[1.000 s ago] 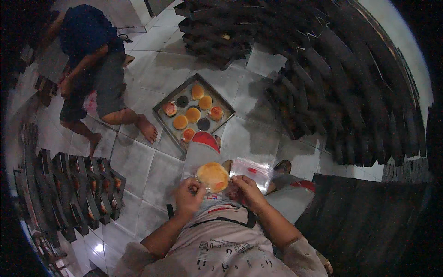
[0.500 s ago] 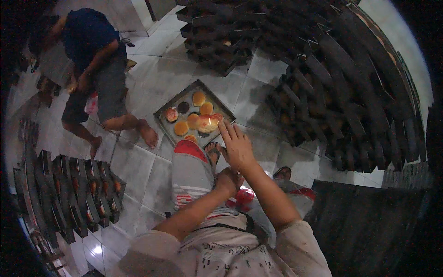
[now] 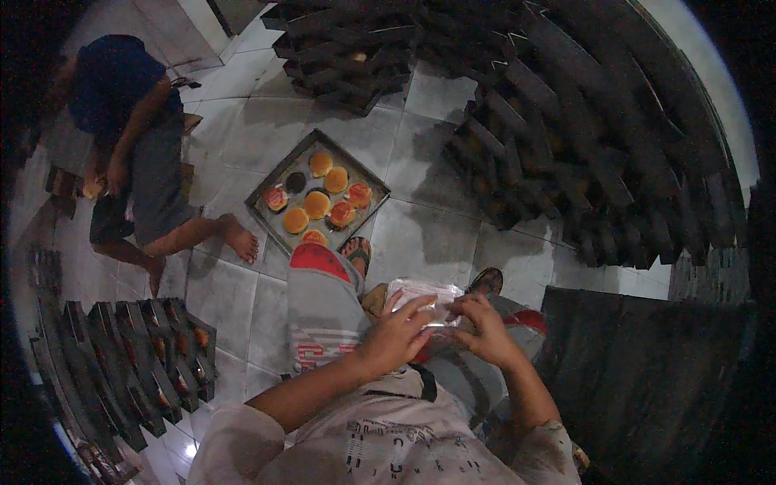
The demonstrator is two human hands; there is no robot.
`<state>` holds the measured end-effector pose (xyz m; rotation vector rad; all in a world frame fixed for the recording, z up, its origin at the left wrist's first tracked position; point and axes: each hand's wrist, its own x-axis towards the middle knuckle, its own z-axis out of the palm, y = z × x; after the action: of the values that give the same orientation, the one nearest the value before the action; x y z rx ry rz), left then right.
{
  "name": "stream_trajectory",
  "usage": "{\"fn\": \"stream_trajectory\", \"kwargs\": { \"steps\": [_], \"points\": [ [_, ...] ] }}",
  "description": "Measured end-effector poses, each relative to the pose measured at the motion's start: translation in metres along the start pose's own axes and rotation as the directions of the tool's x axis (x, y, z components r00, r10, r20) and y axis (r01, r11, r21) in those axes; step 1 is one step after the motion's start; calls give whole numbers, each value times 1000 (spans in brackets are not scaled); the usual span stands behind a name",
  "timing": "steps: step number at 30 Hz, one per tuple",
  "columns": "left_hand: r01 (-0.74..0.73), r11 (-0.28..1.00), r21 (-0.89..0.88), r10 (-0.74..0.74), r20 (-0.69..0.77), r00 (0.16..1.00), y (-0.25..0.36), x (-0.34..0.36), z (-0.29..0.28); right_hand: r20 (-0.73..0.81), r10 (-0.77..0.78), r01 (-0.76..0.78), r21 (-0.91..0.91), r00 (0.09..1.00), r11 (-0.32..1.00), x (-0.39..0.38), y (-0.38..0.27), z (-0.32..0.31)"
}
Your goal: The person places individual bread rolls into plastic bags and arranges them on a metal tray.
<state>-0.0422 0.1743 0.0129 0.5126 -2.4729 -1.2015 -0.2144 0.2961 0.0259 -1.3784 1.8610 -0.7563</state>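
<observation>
On my lap lies a stack of clear plastic bags (image 3: 420, 289) with pinkish-red print. My left hand (image 3: 398, 338) holds its left side, the fingers bent over the plastic. From the other side my right hand (image 3: 487, 330) pinches the bags with thumb and fingertips; exactly what sits between them is hard to see. Beyond my knee, a dark square baking tray (image 3: 370, 217) rests on the floor. Several round golden buns (image 3: 317, 203) sit in it bare, while others, such as one bun in a red-printed bag (image 3: 342, 213), are wrapped.
Stacked dark trays (image 3: 566, 137) fill the far right. Another slanted stack of trays (image 3: 145, 356) with buns inside stands at the left. A co-worker (image 3: 137, 137) sits at the far left, one bare foot (image 3: 239, 239) near the tray. A dark panel (image 3: 630, 372) is at my right.
My right hand has pulled back from the tray to the bags on my lap, leaving a wrapped bun behind. My left hand is now spread over the bags. The view has shifted slightly.
</observation>
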Motion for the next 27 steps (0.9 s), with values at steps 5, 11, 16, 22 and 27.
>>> {"fn": "stream_trajectory", "kwargs": {
  "steps": [5,11,16,22,27],
  "points": [
    [548,807,-219,-454,364,813,-16,13,-50,53,-183,162,276,982,948,50,-22,-17],
    [577,812,-83,-582,-163,796,-103,10,-74,41,238,-241,259,970,936,161,70,9],
    [426,888,174,-365,-297,882,-144,17,-69,83,330,-324,-74,940,943,257,153,85],
    [600,791,119,-585,-143,799,-166,30,-80,177,335,-283,-267,925,921,368,179,166],
    [898,412,-158,-910,-116,397,-168,38,-74,-14,133,-133,-208,991,969,437,186,213]
  ]
}}
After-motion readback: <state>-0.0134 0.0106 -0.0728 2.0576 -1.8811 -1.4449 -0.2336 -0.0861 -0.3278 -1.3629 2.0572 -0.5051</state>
